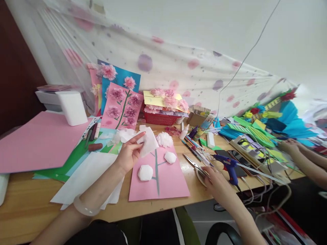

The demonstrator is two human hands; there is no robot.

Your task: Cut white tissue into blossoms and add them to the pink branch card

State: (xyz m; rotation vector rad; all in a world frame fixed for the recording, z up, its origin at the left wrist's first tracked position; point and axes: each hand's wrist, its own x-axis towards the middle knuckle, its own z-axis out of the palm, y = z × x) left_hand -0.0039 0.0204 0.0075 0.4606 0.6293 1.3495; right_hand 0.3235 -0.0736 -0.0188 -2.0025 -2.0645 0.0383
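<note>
My left hand (pixel 130 154) pinches a folded piece of white tissue paper (pixel 149 141) above the top of a pink sheet (pixel 173 183). That sheet bears a drawn grey-green stem with branches, two flat white paper pieces (pixel 145 173) and a fluffy white paper flower (pixel 165 140) at its top. To the right of the sheet, my right hand (pixel 216 182) has its fingers closed around the handle end of the scissors (pixel 195 165). The blades lie low over the table and point toward the back left. My right fingertips are partly hidden.
White sheets (pixel 87 180) and large pink paper (pixel 43 143) lie left. Finished flower pictures (pixel 122 105) and a red basket (pixel 160 118) stand behind. A blue glue gun (pixel 228 166), pencils (pixel 192 149), phones and a power strip (pixel 251 148) lie right. Another person's hands (pixel 293 148) are at far right.
</note>
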